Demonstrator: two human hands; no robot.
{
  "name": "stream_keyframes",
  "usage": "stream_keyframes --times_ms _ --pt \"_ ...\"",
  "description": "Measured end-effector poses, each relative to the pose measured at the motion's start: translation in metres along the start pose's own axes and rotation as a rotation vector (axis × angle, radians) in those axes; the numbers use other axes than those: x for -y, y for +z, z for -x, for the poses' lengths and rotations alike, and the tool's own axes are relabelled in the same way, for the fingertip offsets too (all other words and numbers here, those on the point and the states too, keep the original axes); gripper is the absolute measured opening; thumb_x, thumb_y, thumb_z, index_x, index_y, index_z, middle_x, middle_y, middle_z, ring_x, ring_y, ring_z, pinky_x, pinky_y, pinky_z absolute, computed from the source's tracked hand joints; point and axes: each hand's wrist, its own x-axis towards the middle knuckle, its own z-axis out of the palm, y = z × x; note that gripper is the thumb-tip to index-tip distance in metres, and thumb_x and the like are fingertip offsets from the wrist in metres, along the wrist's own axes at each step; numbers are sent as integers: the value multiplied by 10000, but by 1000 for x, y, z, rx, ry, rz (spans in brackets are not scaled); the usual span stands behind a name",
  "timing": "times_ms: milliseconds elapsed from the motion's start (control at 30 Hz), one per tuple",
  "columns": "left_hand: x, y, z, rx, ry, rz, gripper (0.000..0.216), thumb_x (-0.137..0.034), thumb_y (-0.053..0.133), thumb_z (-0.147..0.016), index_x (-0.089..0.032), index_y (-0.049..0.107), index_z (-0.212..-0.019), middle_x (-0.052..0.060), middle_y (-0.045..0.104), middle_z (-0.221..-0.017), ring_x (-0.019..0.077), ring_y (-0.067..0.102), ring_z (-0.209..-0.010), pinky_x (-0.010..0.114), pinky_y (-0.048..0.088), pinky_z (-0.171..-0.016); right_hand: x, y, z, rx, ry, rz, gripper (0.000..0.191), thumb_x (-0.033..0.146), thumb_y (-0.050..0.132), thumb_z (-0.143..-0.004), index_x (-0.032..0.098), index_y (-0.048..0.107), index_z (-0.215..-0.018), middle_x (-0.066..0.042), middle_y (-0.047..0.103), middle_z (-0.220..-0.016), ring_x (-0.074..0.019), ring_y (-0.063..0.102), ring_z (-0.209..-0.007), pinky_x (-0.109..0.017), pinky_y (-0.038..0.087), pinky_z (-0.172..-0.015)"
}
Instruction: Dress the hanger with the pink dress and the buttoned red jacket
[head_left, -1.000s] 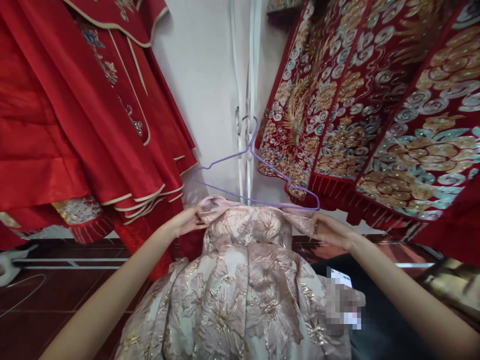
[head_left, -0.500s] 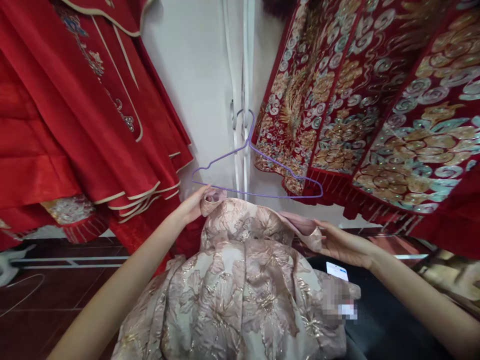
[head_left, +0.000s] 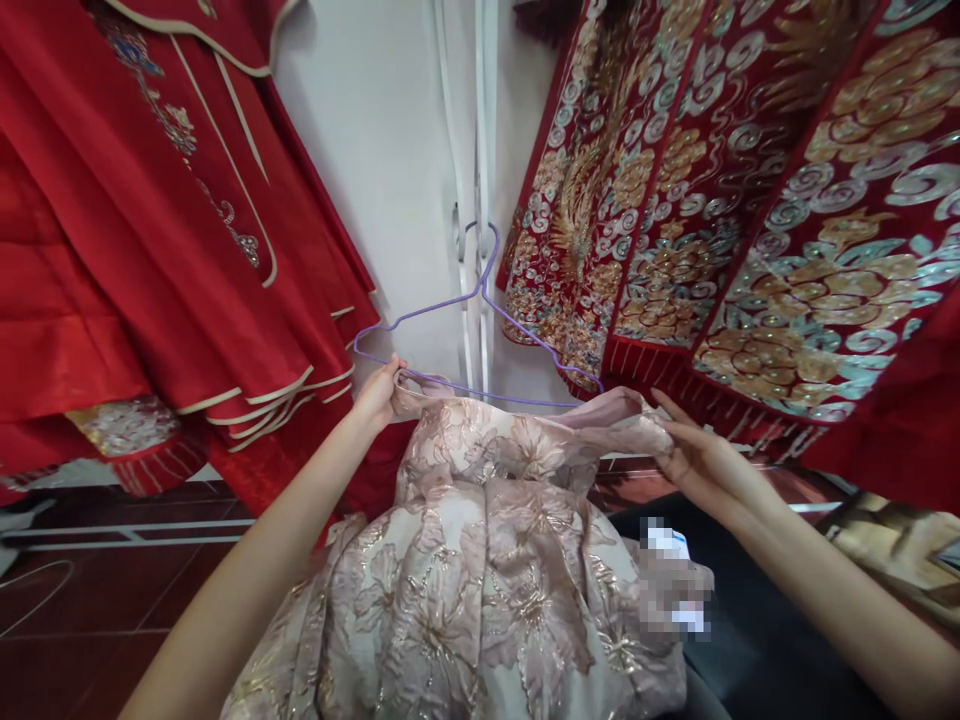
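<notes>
A pale pink dress (head_left: 480,570) with metallic flower patterns fills the lower middle of the view. My left hand (head_left: 380,393) pinches its left shoulder strap beside the hanger's lower bar. On the other side my right hand (head_left: 694,455) grips the right shoulder strap, fingers partly behind the cloth. A purple hanger (head_left: 442,301) hangs by its hook on a white upright just beyond the neckline. The hanger's lower right part is hidden behind the raised right strap.
Red garments (head_left: 247,250) hang at the left, and a red embroidered garment (head_left: 675,230) hangs at the right. A white rack bar (head_left: 187,528) runs low over the dark red tiled floor (head_left: 97,600). A dark surface (head_left: 780,610) lies under my right forearm.
Both hands have raised the straps toward the hanger and spread them wider. The hanger has tilted, its right end dropping behind the right strap.
</notes>
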Motion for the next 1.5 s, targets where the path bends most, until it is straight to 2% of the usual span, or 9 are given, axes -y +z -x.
stream_keyframes --times_ms 267,467,633,867,1033,1100,1233,1400,1500 --pt "-13 6 7 -98 33 55 267 -311 511 -911 -184 489 -677 -57 476 -487 91 461 -394 214 403 -444 -8 -6 -10 -61 1 13 675 -22 594 -678 315 498 -1255 7 740 -896 -135 716 -784 -145 607 -618" --pt "-5 9 16 -63 -44 36 253 -309 513 -911 -180 509 -694 -63 480 -481 68 425 -344 182 361 -379 -1 8 -12 18 -54 105 571 71 620 -701 296 549 -1221 0 722 -1012 -122 700 -851 -168 603 -692" --pt "19 14 23 105 -183 9 200 -229 551 -887 -146 572 -706 -9 594 -577 79 551 -456 178 453 -473 27 41 -24 161 -425 520 438 287 615 -809 300 546 -1242 -25 668 -1165 -196 632 -1064 -354 548 -903" --pt "18 17 23 169 -263 -41 214 -219 502 -910 -135 611 -745 25 632 -590 118 594 -486 215 489 -492 47 59 -62 140 -953 1419 318 394 606 -817 281 626 -1114 -70 698 -917 -303 615 -959 -525 447 -903" --pt "-14 -13 18 141 -190 -13 113 -215 564 -866 -143 651 -855 49 674 -677 161 643 -573 267 531 -551 34 67 -77 262 -842 1529 253 429 524 -852 211 590 -961 -62 642 -748 -231 582 -669 -347 452 -635" --pt "-27 -31 11 37 -141 61 91 -164 552 -855 -143 638 -833 49 676 -714 149 642 -597 249 526 -558 29 68 -79 282 -904 1518 245 438 493 -870 213 576 -921 -67 618 -763 -229 569 -709 -332 437 -658" --pt "-37 -53 -5 -165 -83 171 158 -8 516 -801 -134 603 -838 33 646 -721 96 606 -585 188 492 -573 27 65 -83 132 -970 1505 321 520 486 -869 220 600 -888 -64 530 -760 -243 541 -776 -340 431 -708" --pt "-30 -45 -15 -178 -51 165 223 -6 487 -804 -137 602 -942 34 639 -753 108 613 -637 210 499 -631 33 61 -87 145 -915 1484 367 572 486 -860 231 621 -879 -53 514 -758 -234 538 -763 -351 438 -724" --pt "-37 -27 -16 6 45 59 249 -64 506 -817 -136 637 -1016 69 683 -881 137 639 -750 230 498 -681 37 63 -87 162 -912 1467 349 561 478 -867 245 624 -865 -66 547 -788 -244 549 -794 -369 450 -748"
